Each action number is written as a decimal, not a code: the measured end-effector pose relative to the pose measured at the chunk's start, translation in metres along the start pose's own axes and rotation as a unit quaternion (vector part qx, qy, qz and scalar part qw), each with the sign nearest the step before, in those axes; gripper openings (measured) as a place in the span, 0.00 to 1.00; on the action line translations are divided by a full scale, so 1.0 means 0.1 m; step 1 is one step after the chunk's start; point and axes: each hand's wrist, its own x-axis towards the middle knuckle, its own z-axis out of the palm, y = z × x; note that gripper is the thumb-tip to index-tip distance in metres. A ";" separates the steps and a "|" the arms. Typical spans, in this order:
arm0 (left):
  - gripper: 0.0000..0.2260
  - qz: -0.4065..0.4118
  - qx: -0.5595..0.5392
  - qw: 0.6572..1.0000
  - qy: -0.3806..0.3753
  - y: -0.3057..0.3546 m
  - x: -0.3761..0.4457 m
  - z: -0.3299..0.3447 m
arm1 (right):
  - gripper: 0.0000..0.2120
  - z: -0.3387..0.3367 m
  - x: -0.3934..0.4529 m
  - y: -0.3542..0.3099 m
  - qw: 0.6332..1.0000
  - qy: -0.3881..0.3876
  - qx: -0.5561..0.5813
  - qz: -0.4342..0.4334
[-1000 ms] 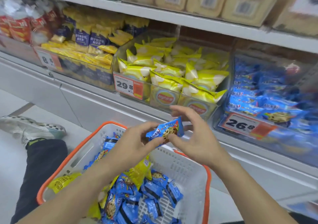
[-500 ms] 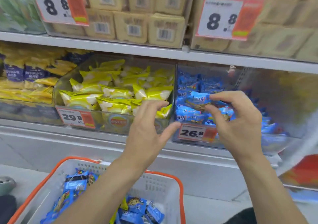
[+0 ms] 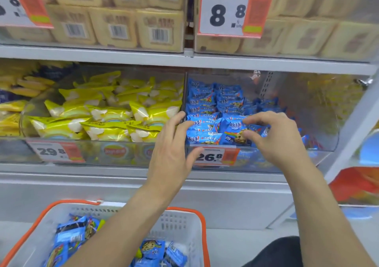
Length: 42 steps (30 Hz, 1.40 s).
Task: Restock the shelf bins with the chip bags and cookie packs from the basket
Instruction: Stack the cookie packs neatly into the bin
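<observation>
A clear shelf bin (image 3: 320, 123) holds several blue cookie packs (image 3: 207, 102). My right hand (image 3: 276, 139) pinches one blue cookie pack (image 3: 235, 133) between thumb and fingers at the bin's front row. My left hand (image 3: 172, 149) is spread at the bin's left front corner, fingertips by the divider, holding nothing. To the left, another clear bin (image 3: 98, 154) is full of yellow chip bags (image 3: 106, 112). The white basket with an orange rim (image 3: 180, 221) sits below, with blue cookie packs (image 3: 71, 234) in it; my left forearm hides part of it.
Price tags read 26.8 (image 3: 209, 157) and 29.8 (image 3: 51, 150) on the bin fronts. The shelf above (image 3: 184, 59) carries beige packs behind an 8.8 tag (image 3: 225, 12). The right half of the cookie bin has bare room. Grey base panel below.
My right hand has carried the cookie pack from above the basket into the blue bin's front row. My left hand let go of it and rose to the bin's left corner.
</observation>
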 end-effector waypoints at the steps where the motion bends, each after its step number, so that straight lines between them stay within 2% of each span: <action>1: 0.27 -0.001 0.000 1.000 0.000 -0.01 -0.01 0.00 | 0.10 -0.01 0.02 0.00 1.000 -0.012 -0.013 0.006; 11: 0.27 -0.007 -0.001 1.000 -0.020 -0.01 -0.02 -0.02 | 0.09 0.00 0.05 0.02 0.993 -0.088 -0.084 -0.010; 14: 0.25 0.006 0.004 1.000 -0.029 0.01 -0.03 -0.10 | 0.09 0.04 -0.02 0.01 0.998 -0.009 -0.052 -0.038; 18: 0.15 0.014 -0.004 0.999 0.048 0.08 -0.23 -0.26 | 0.07 0.17 -0.19 -0.31 0.978 0.172 0.037 -0.111; 20: 0.12 -0.003 -0.032 0.998 0.053 0.06 -0.46 -0.35 | 0.06 0.32 -0.33 -0.57 0.968 0.181 0.093 -0.150; 22: 0.10 -0.036 -0.041 0.998 0.025 -0.07 -0.75 -0.47 | 0.07 0.58 -0.53 -0.81 0.961 0.122 0.144 -0.200; 25: 0.07 -0.089 -0.003 0.995 -0.046 -0.45 -1.27 -0.69 | 0.08 1.05 -0.92 -1.06 0.952 -0.023 0.183 -0.245; 28: 0.11 -0.171 0.061 0.971 -0.154 -0.95 -1.88 -0.96 | 0.10 1.60 -1.31 -1.19 0.935 -0.185 0.157 -0.258; 30: 0.15 -0.232 0.123 0.938 -0.226 -1.27 -2.26 -1.17 | 0.11 1.92 -1.54 -1.25 0.918 -0.270 0.131 -0.258; 34: 0.18 -0.326 0.247 0.835 -0.369 -1.64 -2.82 -1.53 | 0.16 2.53 -2.00 -1.34 0.881 -0.408 0.072 -0.231; 36: 0.23 -0.347 0.269 0.802 -0.406 -1.74 -3.01 -1.63 | 0.18 2.81 -2.23 -1.37 0.857 -0.465 0.041 -0.217; 39: 0.24 -0.347 0.302 0.766 -0.450 -1.86 -3.21 -1.67 | 0.21 3.15 -2.49 -1.51 0.842 -0.506 0.019 -0.187; 42: 0.22 -0.349 0.301 0.776 -0.429 -1.92 -3.31 -1.64 | 0.21 3.42 -2.64 -1.72 0.858 -0.482 0.053 -0.169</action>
